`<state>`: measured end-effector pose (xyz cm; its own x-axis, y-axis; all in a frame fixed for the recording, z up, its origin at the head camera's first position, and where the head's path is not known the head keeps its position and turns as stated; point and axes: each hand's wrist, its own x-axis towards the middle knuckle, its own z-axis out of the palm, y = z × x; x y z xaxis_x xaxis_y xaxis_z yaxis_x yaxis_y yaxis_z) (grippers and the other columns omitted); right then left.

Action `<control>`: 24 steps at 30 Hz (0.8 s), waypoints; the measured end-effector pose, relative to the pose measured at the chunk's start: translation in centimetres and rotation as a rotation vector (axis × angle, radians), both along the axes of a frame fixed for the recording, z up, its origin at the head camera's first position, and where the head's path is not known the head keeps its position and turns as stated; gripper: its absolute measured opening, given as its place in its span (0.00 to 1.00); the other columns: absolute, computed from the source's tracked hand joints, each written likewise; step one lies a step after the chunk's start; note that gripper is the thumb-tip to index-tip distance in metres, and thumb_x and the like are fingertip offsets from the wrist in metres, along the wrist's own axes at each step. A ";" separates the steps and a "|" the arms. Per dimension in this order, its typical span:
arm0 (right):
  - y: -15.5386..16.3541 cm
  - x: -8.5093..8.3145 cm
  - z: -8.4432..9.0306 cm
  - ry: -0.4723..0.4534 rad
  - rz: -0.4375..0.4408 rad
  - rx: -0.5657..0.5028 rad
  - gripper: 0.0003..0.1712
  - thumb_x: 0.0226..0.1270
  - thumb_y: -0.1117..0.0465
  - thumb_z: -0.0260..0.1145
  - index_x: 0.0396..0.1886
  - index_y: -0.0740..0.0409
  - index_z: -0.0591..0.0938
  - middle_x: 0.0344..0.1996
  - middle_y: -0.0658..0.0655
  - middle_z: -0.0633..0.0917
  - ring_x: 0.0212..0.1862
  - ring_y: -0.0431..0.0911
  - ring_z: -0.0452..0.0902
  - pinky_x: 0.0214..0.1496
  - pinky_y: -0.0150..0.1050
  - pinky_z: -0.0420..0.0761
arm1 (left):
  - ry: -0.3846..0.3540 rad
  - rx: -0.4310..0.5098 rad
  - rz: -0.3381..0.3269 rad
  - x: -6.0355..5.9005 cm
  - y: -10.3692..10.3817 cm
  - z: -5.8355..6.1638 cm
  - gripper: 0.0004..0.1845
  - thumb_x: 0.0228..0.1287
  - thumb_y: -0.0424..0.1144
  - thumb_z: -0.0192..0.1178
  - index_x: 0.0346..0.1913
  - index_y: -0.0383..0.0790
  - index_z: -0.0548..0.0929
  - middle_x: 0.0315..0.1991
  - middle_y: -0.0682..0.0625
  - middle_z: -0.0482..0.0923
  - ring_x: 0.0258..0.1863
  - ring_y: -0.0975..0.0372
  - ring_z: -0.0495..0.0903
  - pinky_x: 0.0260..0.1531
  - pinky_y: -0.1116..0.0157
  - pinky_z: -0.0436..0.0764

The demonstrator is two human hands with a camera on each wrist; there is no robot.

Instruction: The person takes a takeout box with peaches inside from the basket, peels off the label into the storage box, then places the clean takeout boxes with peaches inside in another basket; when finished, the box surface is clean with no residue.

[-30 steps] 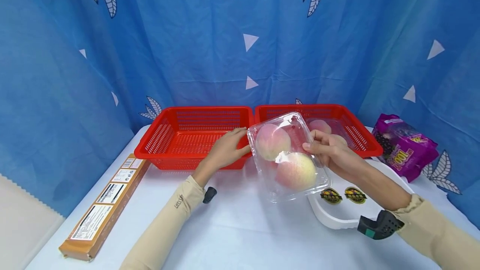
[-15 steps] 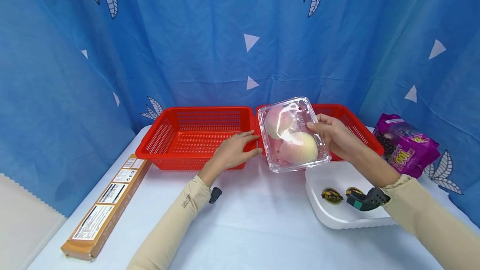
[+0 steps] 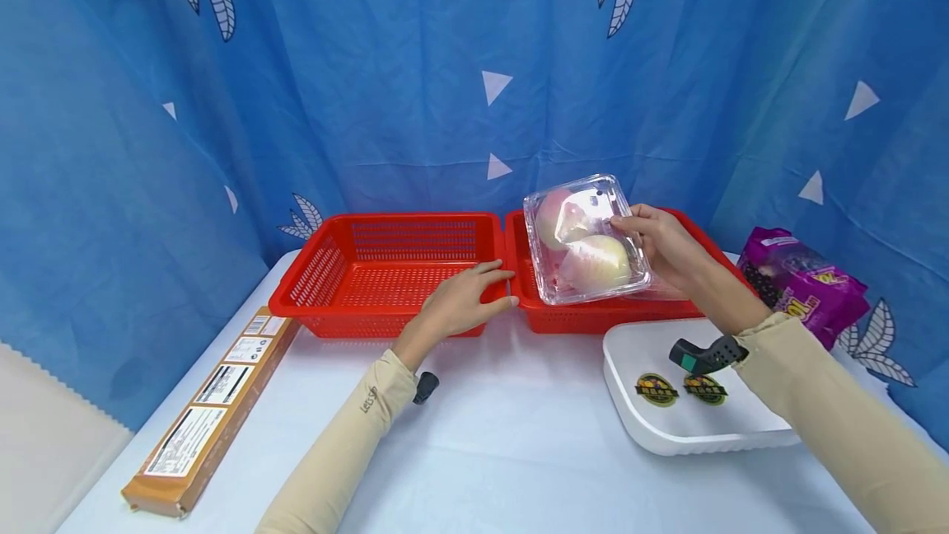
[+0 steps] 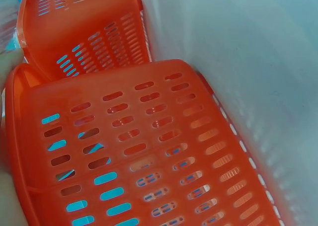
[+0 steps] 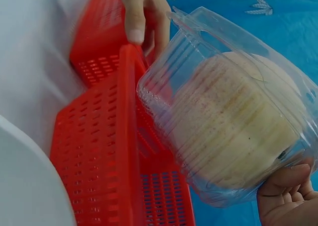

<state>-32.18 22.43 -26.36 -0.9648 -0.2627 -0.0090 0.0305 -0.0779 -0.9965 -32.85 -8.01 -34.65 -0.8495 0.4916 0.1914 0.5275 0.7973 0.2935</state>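
Observation:
My right hand [image 3: 667,247] grips the right edge of a clear plastic clamshell box [image 3: 552,291], thumb on its near face. Two pink and yellow peaches [image 3: 596,262] show through the plastic. The box is tilted toward me above the right red basket [image 3: 593,321] and hides much of its inside. In the right wrist view a large peach [image 5: 233,121] fills the box. At the corner where the two baskets meet, my left hand [image 3: 461,299] lies over the rim of the left red basket [image 3: 385,326], fingers extended and thumb apart.
A white lidded tub [image 3: 693,427] with two round stickers stands in front of the right basket. Beyond it is a purple bag [image 3: 804,287]. A long brown carton [image 3: 215,410] lies at the left. Blue curtain [image 3: 415,105] hangs close behind the baskets.
My right hand has raised the box of peaches and carried it away from me, over the right basket. My left hand has shifted slightly right along the basket rim.

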 end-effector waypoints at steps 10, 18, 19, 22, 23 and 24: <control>-0.5 -1.7 0.6 -0.006 -0.049 0.070 0.09 0.71 0.56 0.58 0.38 0.55 0.68 0.41 0.51 0.70 0.45 0.42 0.68 0.38 0.29 0.79 | -0.019 0.011 -0.002 -0.1 -0.1 -0.1 0.32 0.64 0.65 0.51 0.69 0.57 0.69 0.72 0.53 0.60 0.70 0.54 0.62 0.64 0.49 0.67; -0.9 -3.4 0.7 -0.013 -0.087 0.146 0.10 0.71 0.55 0.57 0.40 0.54 0.66 0.39 0.52 0.67 0.40 0.41 0.67 0.33 0.29 0.76 | -0.021 0.005 0.004 0.0 -0.2 0.0 0.32 0.64 0.64 0.52 0.69 0.58 0.69 0.72 0.54 0.60 0.70 0.55 0.62 0.64 0.50 0.67; -0.9 -3.6 0.8 -0.013 -0.097 0.157 0.10 0.71 0.55 0.57 0.40 0.53 0.66 0.39 0.52 0.67 0.39 0.41 0.67 0.32 0.28 0.76 | -0.020 0.005 0.004 0.0 -0.2 0.0 0.32 0.64 0.64 0.52 0.69 0.58 0.69 0.72 0.54 0.60 0.70 0.55 0.62 0.64 0.50 0.67; -1.0 -4.2 0.8 -0.002 -0.116 0.193 0.10 0.72 0.55 0.56 0.40 0.53 0.66 0.38 0.51 0.67 0.39 0.41 0.65 0.32 0.27 0.73 | -0.020 0.004 0.002 0.0 -0.2 0.0 0.32 0.64 0.64 0.52 0.69 0.58 0.69 0.72 0.54 0.60 0.70 0.55 0.62 0.64 0.50 0.67; -1.0 -4.5 0.7 0.002 -0.119 0.198 0.10 0.72 0.55 0.56 0.40 0.54 0.66 0.37 0.51 0.67 0.39 0.40 0.64 0.32 0.27 0.72 | -0.021 0.004 0.001 0.0 -0.2 0.0 0.32 0.64 0.64 0.52 0.69 0.58 0.69 0.72 0.54 0.60 0.70 0.55 0.62 0.64 0.50 0.67; -1.0 -4.7 0.7 0.006 -0.126 0.209 0.10 0.72 0.55 0.56 0.39 0.54 0.66 0.37 0.50 0.67 0.39 0.40 0.64 0.32 0.27 0.72 | -0.020 0.004 0.000 0.0 -0.2 0.0 0.32 0.64 0.64 0.52 0.69 0.58 0.69 0.72 0.54 0.60 0.69 0.55 0.62 0.64 0.50 0.67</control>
<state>-36.83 21.43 -25.65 -0.9901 -0.1329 -0.0450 0.0280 0.1268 -0.9915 -32.87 -8.26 -34.64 -0.8533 0.4905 0.1768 0.5213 0.7962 0.3071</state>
